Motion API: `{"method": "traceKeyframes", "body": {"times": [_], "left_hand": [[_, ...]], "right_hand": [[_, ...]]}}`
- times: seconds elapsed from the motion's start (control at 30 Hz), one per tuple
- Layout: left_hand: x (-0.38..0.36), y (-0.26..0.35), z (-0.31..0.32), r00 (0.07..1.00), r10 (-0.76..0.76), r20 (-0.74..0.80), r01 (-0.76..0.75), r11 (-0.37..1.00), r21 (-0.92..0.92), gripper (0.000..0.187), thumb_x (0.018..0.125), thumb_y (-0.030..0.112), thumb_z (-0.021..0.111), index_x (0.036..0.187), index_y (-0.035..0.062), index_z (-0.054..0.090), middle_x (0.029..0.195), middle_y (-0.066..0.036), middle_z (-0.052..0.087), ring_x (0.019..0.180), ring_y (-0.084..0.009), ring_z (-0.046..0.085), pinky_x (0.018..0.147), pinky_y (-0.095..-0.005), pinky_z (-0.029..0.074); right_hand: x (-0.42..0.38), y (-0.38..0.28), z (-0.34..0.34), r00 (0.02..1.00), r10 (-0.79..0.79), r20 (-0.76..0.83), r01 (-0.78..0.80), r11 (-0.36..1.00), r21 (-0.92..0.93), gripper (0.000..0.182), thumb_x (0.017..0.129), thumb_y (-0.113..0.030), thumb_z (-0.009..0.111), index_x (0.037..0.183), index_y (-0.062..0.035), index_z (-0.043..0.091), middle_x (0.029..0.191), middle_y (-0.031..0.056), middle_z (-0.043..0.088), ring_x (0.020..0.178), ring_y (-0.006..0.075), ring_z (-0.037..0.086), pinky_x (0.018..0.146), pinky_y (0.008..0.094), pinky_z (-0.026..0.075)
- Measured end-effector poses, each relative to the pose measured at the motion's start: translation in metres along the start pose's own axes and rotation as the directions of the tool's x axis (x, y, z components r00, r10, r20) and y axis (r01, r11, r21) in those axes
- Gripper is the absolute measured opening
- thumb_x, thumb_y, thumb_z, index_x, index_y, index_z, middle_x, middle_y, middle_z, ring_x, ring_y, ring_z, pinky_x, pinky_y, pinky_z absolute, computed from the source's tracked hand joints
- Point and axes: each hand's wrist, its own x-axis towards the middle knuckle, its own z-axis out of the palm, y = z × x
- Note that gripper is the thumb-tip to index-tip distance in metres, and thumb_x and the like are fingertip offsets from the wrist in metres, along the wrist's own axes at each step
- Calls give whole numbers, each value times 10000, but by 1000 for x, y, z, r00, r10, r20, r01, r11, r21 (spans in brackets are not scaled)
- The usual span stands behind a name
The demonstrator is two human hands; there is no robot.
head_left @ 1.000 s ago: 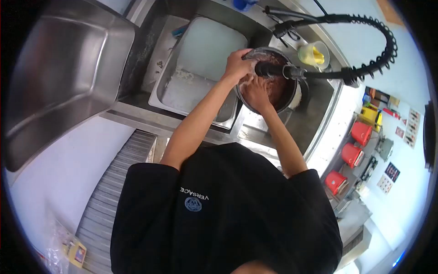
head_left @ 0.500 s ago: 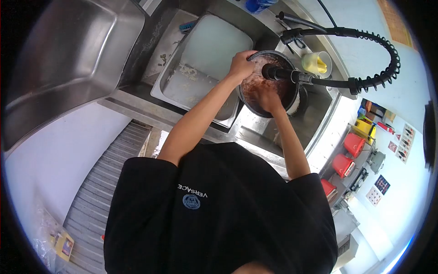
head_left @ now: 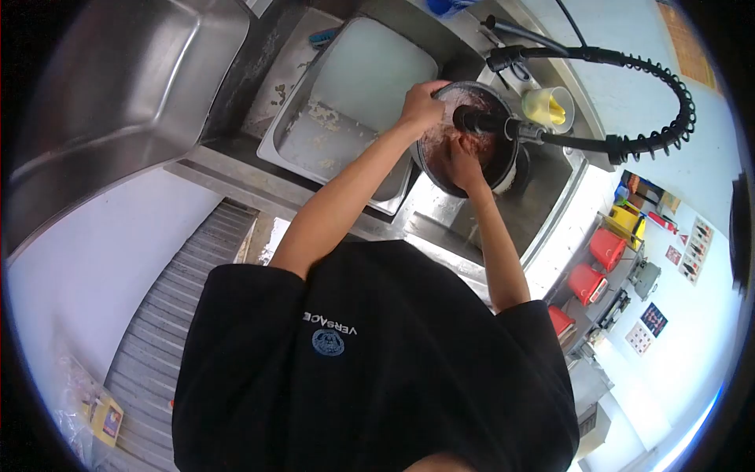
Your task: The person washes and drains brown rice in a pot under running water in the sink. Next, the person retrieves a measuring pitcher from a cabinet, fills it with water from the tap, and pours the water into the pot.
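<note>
Left hand (head_left: 422,104) grips the bowl (head_left: 503,169) rim; right hand (head_left: 465,160), grip unclear, in its reddish-brown contents (head_left: 440,141)

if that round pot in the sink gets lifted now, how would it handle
The pot is probably heavy, since reddish contents fill it. Its rim is likely wet and slippery under the sprayer. The left hand grips only one edge, so it might tip.

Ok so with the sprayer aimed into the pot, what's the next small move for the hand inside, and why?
Probably sweep the right hand around the pot wall under the sprayer head: reddish residue coats the inside, and the left hand grips the rim.
</note>
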Motion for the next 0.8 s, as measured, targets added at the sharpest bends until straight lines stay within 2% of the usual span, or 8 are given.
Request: {"method": "traceKeyframes", "body": {"times": [0.1, 0.2, 0.27, 0.37, 0.53, 0.7, 0.73, 0.8], "left_hand": [[9, 2, 2, 999, -39, -16, 37, 993, -114, 377, 731, -42, 564, 1083, 6, 689, 992, -132, 713, 884, -190, 669, 796, -298, 504], [6, -2, 0, 997, -71, -10, 69, 991, -116, 374, 735, -42, 560, 1081, 9, 691, 989, -134, 713, 884, -192, 669, 797, -300, 503], [12, -2, 1, 995, -47, 89, 56, 993, -100, 391, 781, -39, 607, 1171, -36, 631, 1002, -95, 698, 854, -145, 646, 775, -279, 513], [8, 9, -1, 996, 23, 82, -23, 1000, -3, 407, 776, -74, 549, 1174, -36, 628, 1006, -101, 698, 846, -147, 647, 769, -282, 518], [10, 3, -4, 998, -44, 49, 46, 998, -51, 415, 783, -76, 504, 1177, -35, 627, 1016, -118, 697, 881, -159, 644, 798, -285, 505], [2, 14, -1, 998, -55, 37, 54, 999, 4, 419, 785, -78, 493, 1181, -38, 624, 1019, -124, 696, 902, -163, 642, 816, -284, 499], [3, 11, -3, 998, -41, 37, 41, 999, -2, 419, 784, -80, 492, 1180, -38, 624, 1021, -123, 696, 898, -162, 644, 813, -282, 502], [4, 11, -4, 999, -26, 42, 27, 1000, -13, 419, 784, -82, 491, 1179, -38, 625, 1022, -122, 695, 895, -162, 645, 809, -280, 505]], "right_hand": [[15, -7, -44, 941, -190, 279, 132, 968, 214, 476, 851, -179, 581, 1284, -16, 471, 1278, 282, 497, 1233, 440, 434, 1022, 466, 363], [34, -22, -92, 889, 254, 382, -397, 843, 363, 513, 824, -184, 621, 1283, -16, 467, 1237, 261, 540, 1228, 410, 459, 1021, 446, 367], [54, 6, -60, 972, 166, -164, -103, 935, 339, 536, 790, -204, 666, 1266, -29, 495, 1201, 229, 577, 1209, 396, 488, 978, 446, 397], [68, -36, -15, 914, -89, -397, 138, 986, 96, 489, 784, -203, 644, 1252, -107, 541, 1157, 249, 587, 1134, 429, 530, 951, 528, 396], [43, -21, -3, 923, -354, -153, 380, 903, 199, 477, 769, -258, 674, 1217, -117, 592, 1190, 200, 594, 1204, 419, 482, 975, 533, 376], [66, 1, 26, 980, 120, -160, -115, 993, 39, 439, 790, -257, 656, 1209, -131, 614, 1215, 160, 601, 1222, 392, 484, 993, 543, 373], [64, -25, 19, 990, -29, -139, 5, 985, -173, 441, 801, -295, 646, 1205, -123, 606, 1209, 149, 610, 1165, 384, 534, 951, 529, 418], [44, -40, -14, 992, -123, -1, 123, 992, 13, 451, 816, -330, 628, 1215, -123, 595, 1223, 157, 599, 1138, 378, 554, 923, 535, 436]]}}
